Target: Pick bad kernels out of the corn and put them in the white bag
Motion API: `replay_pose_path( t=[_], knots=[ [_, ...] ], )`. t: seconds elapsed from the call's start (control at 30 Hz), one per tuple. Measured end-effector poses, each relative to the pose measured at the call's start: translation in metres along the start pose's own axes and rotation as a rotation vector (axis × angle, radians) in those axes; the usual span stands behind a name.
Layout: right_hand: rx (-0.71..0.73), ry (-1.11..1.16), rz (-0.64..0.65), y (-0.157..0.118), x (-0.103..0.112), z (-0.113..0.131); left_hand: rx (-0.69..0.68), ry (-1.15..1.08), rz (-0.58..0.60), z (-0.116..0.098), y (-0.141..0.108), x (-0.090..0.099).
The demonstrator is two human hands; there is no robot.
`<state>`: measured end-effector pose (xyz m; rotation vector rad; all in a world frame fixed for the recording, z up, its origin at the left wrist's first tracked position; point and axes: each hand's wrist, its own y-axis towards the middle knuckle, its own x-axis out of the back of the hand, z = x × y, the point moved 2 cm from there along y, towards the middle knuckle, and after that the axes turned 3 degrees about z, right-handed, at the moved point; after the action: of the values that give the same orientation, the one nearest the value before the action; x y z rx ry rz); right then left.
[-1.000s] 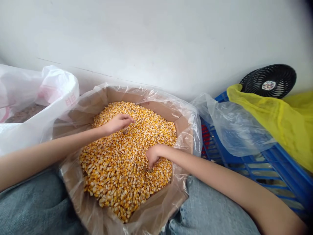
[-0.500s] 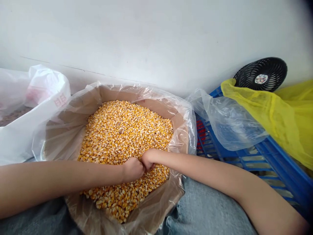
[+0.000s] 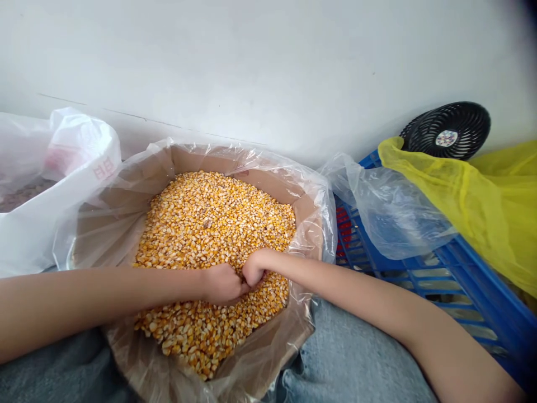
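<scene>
Two hands meet, curled and touching: the left hand [image 3: 222, 284] and right hand [image 3: 254, 270] press into dried corn kernels [image 3: 210, 224] near the front edge of one plastic-lined cardboard box [image 3: 201, 159]. Any grip is hidden. One blue plastic crate [image 3: 457, 274] sits right of the box.
</scene>
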<state>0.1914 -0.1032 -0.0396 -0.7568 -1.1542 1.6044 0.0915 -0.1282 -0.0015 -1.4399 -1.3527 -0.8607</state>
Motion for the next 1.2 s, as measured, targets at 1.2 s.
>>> replay_pose_path(
  t=[1.2],
  knots=[
    [1.037, 1.327, -0.633, -0.099, 0.056, -0.008, 0.552, -1.71, -0.445, 0.097, -0.04, 0.052]
  ],
)
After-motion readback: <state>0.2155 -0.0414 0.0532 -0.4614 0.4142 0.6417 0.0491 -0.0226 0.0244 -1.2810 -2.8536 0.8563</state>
